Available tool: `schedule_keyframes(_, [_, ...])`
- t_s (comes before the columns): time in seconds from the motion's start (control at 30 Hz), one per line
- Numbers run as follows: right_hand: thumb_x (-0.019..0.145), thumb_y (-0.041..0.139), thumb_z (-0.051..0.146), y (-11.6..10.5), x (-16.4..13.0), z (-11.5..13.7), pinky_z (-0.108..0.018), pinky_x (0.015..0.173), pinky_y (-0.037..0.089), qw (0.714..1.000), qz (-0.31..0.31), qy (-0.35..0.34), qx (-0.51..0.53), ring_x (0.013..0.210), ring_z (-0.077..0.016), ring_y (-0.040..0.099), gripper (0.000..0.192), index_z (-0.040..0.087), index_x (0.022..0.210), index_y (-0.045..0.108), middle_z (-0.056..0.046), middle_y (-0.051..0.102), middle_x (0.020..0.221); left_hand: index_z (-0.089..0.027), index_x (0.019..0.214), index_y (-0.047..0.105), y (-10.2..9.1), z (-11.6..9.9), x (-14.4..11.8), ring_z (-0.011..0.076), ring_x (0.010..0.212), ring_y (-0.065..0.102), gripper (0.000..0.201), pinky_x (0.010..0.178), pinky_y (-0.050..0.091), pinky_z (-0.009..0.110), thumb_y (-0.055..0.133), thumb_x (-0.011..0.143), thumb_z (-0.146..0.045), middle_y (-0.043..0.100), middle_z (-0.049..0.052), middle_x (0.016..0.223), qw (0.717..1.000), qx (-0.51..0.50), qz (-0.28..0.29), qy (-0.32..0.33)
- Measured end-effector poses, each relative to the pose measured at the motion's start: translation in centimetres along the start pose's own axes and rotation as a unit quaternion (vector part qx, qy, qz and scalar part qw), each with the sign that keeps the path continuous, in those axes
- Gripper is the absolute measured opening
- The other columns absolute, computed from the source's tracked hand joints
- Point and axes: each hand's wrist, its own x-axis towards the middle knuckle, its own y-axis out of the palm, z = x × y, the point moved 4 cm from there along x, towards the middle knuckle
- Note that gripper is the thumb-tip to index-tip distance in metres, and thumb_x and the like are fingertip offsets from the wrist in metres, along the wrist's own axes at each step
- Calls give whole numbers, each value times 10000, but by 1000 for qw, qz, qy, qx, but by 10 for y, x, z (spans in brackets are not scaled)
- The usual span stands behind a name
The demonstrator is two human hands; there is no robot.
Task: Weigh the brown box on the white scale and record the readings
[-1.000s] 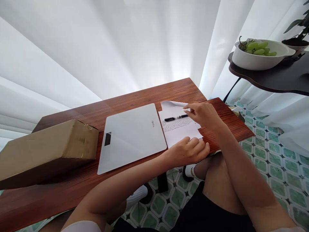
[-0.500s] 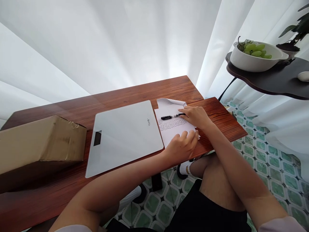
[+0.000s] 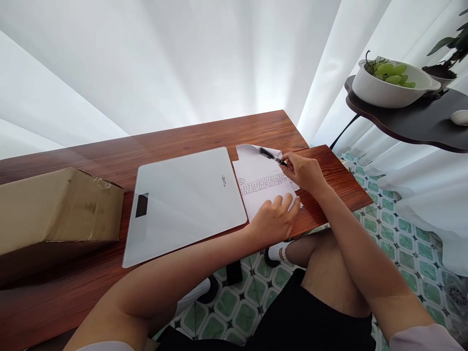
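On the wooden table (image 3: pixel 109 273), beside the white scale (image 3: pixel 183 204), the right hand (image 3: pixel 305 171) pinches a black pen (image 3: pixel 270 156) raised over the printed paper (image 3: pixel 261 187), while the left hand (image 3: pixel 274 219) presses flat on its near edge.

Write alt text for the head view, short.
Right hand grips a black pen above a printed sheet that the left hand pins to a wooden table. Left of the sheet lie a white digital scale and a cardboard box.
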Motion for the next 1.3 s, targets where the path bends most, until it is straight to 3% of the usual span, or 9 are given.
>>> schedule_keyframes(0.17, [884,532,292,-6,-11,-7,-294,604,375,987,-68,44,140,595,-158,553,77,233,900,486,9,613,705,-124,1421,447,0,1,2,231,846,562,487,544,427,342,374,965,-278,570,143,1293,1000,-14,24,-8])
schedule_keyframes(0.33, [906,431,268,1,-13,-10,-270,512,446,950,20,57,307,478,-142,558,90,232,905,514,42,602,580,-128,1443,416,2,2,3,258,923,584,512,602,459,341,387,956,-284,458,204,1489,999,-16,48,-16])
schedule_keyframes(0.43, [911,482,319,7,-13,-13,-265,459,430,932,53,66,353,444,-135,544,180,227,760,514,33,585,547,-127,1444,411,3,2,3,270,954,589,510,639,473,345,383,959,-284,422,229,1526,998,-20,56,-16])
schedule_keyframes(0.57, [838,654,372,13,-12,-16,-249,425,357,928,47,76,363,414,-99,457,356,233,618,411,63,475,493,-135,1425,429,4,3,4,276,960,593,490,663,482,350,383,964,-295,430,239,1520,998,-25,57,-21])
schedule_keyframes(0.73, [915,503,306,18,-15,-15,-256,380,366,919,97,89,372,361,-123,467,230,236,696,496,67,510,442,-147,1404,443,3,4,4,281,977,591,474,678,489,351,403,956,-299,430,242,1518,998,-25,53,-24])
schedule_keyframes(0.9, [837,647,299,17,-15,-14,-254,417,397,927,91,85,355,412,-116,505,288,235,635,453,62,538,489,-150,1398,441,4,5,4,292,983,588,468,685,491,362,396,959,-307,438,249,1510,998,-30,56,-25])
schedule_keyframes(1.1, [895,550,291,20,-15,-13,-261,414,410,923,102,101,357,386,-122,482,289,249,652,399,77,499,455,-152,1396,433,3,6,5,292,1016,580,462,696,491,357,390,964,-310,416,236,1532,997,-36,59,-26])
schedule_keyframes(1.3, [879,565,280,20,-15,-12,-260,424,395,926,102,105,347,389,-116,465,290,247,643,399,77,496,454,-154,1396,430,3,6,5,288,1015,580,459,701,493,357,386,967,-312,433,232,1516,997,-41,64,-29])
